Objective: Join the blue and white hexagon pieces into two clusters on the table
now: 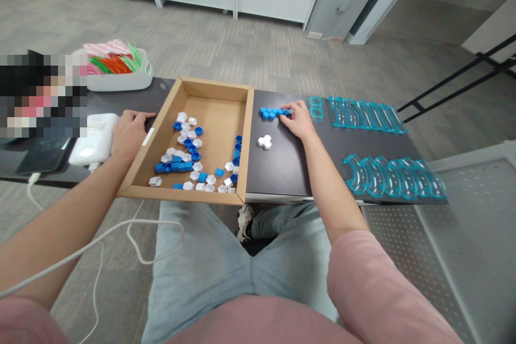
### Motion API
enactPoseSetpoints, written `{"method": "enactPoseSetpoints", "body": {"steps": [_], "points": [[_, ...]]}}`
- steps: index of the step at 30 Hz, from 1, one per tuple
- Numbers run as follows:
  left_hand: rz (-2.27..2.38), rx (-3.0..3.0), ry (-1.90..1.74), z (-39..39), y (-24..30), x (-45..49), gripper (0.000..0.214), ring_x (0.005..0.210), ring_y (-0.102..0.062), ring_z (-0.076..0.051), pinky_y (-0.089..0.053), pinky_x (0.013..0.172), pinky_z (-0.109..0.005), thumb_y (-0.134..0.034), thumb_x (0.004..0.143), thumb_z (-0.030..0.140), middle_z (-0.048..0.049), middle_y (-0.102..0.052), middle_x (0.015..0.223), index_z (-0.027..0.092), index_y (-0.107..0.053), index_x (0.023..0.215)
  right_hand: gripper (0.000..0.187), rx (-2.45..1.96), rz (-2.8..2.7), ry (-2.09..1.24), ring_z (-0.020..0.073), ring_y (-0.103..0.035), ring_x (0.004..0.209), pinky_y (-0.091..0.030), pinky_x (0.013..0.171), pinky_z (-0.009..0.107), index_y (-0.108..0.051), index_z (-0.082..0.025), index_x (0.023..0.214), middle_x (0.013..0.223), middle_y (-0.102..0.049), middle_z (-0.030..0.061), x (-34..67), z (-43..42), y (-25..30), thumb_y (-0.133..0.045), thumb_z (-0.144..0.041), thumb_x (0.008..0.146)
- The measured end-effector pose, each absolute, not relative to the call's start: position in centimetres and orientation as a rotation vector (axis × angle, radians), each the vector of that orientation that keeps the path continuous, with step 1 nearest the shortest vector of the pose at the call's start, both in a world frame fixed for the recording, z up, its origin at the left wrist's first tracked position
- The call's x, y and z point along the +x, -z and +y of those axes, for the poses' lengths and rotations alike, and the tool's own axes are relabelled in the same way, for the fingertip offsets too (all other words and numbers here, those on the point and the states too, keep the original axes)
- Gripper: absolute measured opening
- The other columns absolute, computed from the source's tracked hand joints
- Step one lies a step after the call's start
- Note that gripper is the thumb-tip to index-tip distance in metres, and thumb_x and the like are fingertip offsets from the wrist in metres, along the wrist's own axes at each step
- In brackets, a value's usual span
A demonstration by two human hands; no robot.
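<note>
My right hand is at the right end of a cluster of blue hexagonal pieces on the dark table, its thumb and fingers closed on the end blue piece. Just below that cluster lies a small group of white hexagonal pieces, placed edge to edge. My left hand rests on the table along the left outer side of a shallow cardboard box, fingers stretched out and holding nothing. Loose blue and white hexagonal pieces are scattered inside the box, mostly toward its near and left parts.
Teal transparent plastic parts lie on the right in a far row and a near row. At left are a white power bank with a cable, a dark phone and a white basket of colourful strips.
</note>
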State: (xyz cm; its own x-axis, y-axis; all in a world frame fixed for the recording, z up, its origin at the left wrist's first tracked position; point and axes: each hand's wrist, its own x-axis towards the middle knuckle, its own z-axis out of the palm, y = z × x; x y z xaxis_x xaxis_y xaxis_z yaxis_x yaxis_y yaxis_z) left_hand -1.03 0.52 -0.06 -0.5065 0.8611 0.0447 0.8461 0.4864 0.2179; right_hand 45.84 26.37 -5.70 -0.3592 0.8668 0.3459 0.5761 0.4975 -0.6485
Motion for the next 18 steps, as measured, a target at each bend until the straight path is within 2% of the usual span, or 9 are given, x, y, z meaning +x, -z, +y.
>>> {"method": "enactPoseSetpoints", "body": {"steps": [7, 13, 18], "points": [[2.651, 1.52, -0.314, 0.5, 0.1, -1.2, 0.072, 0.144, -0.063, -0.04, -0.05, 0.129, -0.05, -0.061, 0.109, 0.054, -0.025, -0.063, 0.157, 0.01, -0.073, 0.165, 0.031, -1.171, -2.087, -0.528, 0.0307, -0.071, 0.111, -0.062, 0.118, 0.055, -0.086, -0.022, 0.118, 0.122, -0.068, 0.0112, 45.9, 26.6, 5.9, -0.082, -0.023, 0.088], [2.645, 1.56, -0.269, 0.6, 0.3, -1.9, 0.069, 0.145, -0.064, -0.039, -0.051, 0.129, -0.049, -0.056, 0.11, 0.041, -0.0241, -0.064, 0.155, 0.01, -0.07, 0.17, 0.042, -1.19, -2.076, -0.547, 0.024, -0.065, 0.088, -0.065, 0.099, 0.048, -0.085, -0.022, 0.122, 0.122, -0.072, 0.0105, 46.1, 26.8, 5.9, -0.078, -0.018, 0.082], [2.653, 1.585, -0.249, 0.6, 0.7, -2.4, 0.069, 0.14, -0.066, -0.039, -0.054, 0.124, -0.049, -0.051, 0.109, 0.034, -0.0248, -0.064, 0.154, 0.008, -0.068, 0.171, 0.04, -1.214, -2.09, -0.537, 0.0212, -0.059, 0.077, -0.064, 0.095, 0.047, -0.084, -0.022, 0.122, 0.115, -0.074, 0.0081, 46.2, 26.9, 5.6, -0.075, -0.015, 0.083]]}}
